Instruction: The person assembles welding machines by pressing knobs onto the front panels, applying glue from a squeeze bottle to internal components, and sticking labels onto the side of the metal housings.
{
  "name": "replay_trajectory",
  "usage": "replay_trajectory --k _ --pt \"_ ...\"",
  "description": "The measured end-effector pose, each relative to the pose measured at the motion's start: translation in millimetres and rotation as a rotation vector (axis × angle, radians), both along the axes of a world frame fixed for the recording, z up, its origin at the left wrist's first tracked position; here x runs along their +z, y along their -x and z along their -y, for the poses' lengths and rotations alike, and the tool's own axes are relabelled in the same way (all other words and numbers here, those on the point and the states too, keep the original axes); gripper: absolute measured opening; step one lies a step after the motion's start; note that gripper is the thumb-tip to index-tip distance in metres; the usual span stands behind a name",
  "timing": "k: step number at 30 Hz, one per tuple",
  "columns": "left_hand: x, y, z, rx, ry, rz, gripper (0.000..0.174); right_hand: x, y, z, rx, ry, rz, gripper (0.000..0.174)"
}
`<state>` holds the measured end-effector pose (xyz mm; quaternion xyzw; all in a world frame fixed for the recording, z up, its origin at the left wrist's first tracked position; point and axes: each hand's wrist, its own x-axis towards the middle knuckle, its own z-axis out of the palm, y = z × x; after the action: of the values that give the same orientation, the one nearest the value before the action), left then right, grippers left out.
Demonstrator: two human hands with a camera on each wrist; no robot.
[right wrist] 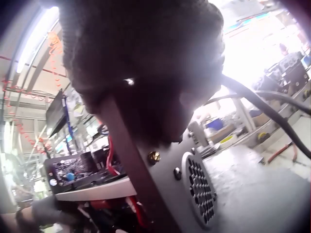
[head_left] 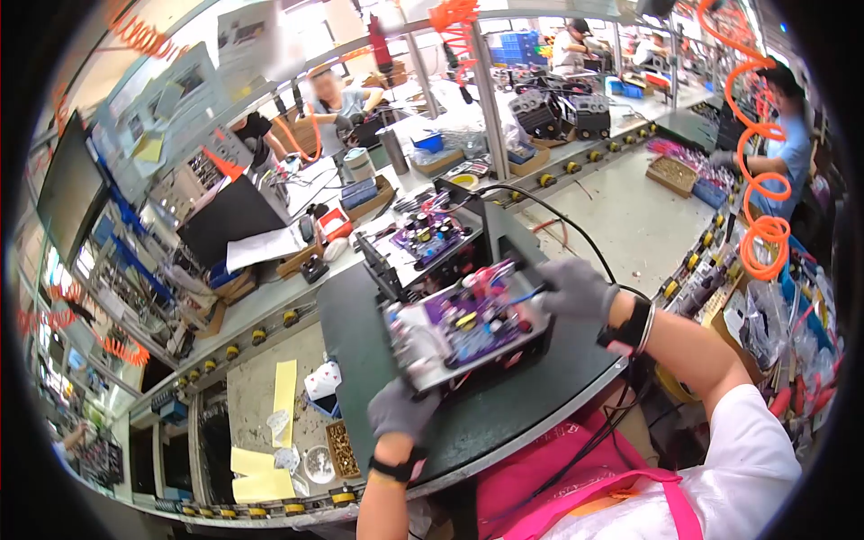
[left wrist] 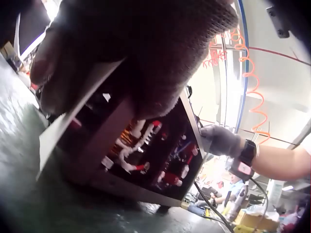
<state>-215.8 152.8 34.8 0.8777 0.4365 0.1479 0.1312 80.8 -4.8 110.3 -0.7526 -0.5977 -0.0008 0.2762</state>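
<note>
An open electronic unit point(head_left: 465, 335), with a purple circuit board and metal frame, stands tilted on the dark green work surface point(head_left: 360, 378). My gloved left hand point(head_left: 403, 410) grips its near left corner; in the left wrist view the glove point(left wrist: 146, 48) covers the edge above the wired interior. At the far right end my gloved right hand point(head_left: 576, 290) holds the end panel point(right wrist: 160, 179), which has a round honeycomb vent and a brass screw. The right fingertips are in dark shadow. A second purple board point(head_left: 427, 236) sits behind, between black panels.
A black cable point(head_left: 576, 225) arcs from behind the unit towards the right. Roller rails point(head_left: 261, 337) edge the bench. To the left lie yellow papers point(head_left: 261, 472) and a small box of screws point(head_left: 342, 450). Other people work across the line.
</note>
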Motion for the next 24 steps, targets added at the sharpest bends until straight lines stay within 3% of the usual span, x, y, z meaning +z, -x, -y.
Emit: replay_trajectory --k 3,6,9,11,13,15,16,18,20,24 --pt "-3 50 -5 0.155 0.082 0.013 0.040 4 55 -3 0.021 -0.015 -0.023 0.037" --pt "4 75 9 0.403 -0.019 -0.248 0.035 15 84 -1 0.053 0.123 -0.091 0.069" --pt "30 93 62 0.361 0.055 -0.188 0.036 -16 69 4 0.148 -0.221 -0.191 0.071" --pt "11 120 84 0.039 0.344 0.169 0.042 -16 68 21 0.195 -0.615 -0.424 0.047" --pt "38 82 130 -0.143 0.640 0.505 0.045 -23 76 47 0.161 -0.782 -0.567 0.033" --pt "36 49 151 -0.243 0.577 0.523 0.044 -26 81 67 0.333 -0.715 -0.470 0.030" --pt "34 33 160 -0.154 0.686 0.605 0.046 -31 83 76 0.415 -0.676 -0.430 0.028" --pt "31 5 167 -0.284 0.520 0.617 0.048 -41 90 87 0.427 -0.570 -0.338 0.032" --pt "26 -12 176 -0.263 0.744 0.751 0.047 -55 91 96 0.400 -0.459 -0.305 0.036" --pt "14 -26 180 -0.385 0.651 0.722 0.050 -71 86 112 0.418 -0.315 -0.302 0.039"
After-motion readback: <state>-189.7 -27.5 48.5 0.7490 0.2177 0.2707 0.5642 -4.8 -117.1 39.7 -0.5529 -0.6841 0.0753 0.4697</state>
